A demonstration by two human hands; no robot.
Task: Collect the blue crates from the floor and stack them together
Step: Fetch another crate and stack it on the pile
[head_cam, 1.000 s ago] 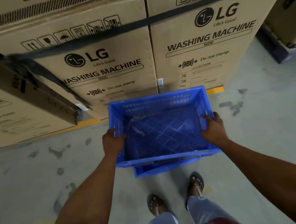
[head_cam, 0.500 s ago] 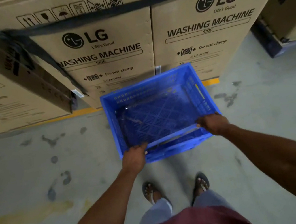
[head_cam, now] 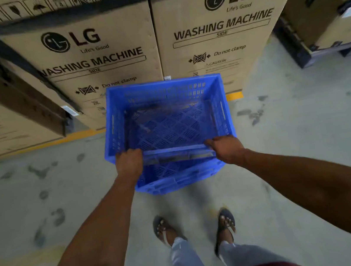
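Both hands on the near rim of the top crate (head_cam: 168, 122), which is up off the floor (head_cam: 307, 136) just in front of the LG boxes (head_cam: 218, 28). Left hand (head_cam: 129, 164) curls its fingers over the rim near the left corner, right hand (head_cam: 227, 149) likewise near the right corner. Second crate (head_cam: 176, 178) shows just beneath, tilted, apparently nested under the top one. Person's feet stand just behind.

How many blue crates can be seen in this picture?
2. The upper crate is held at its near rim by the left hand and right hand. The lower crate shows beneath it, mostly hidden. More may lie out of view.
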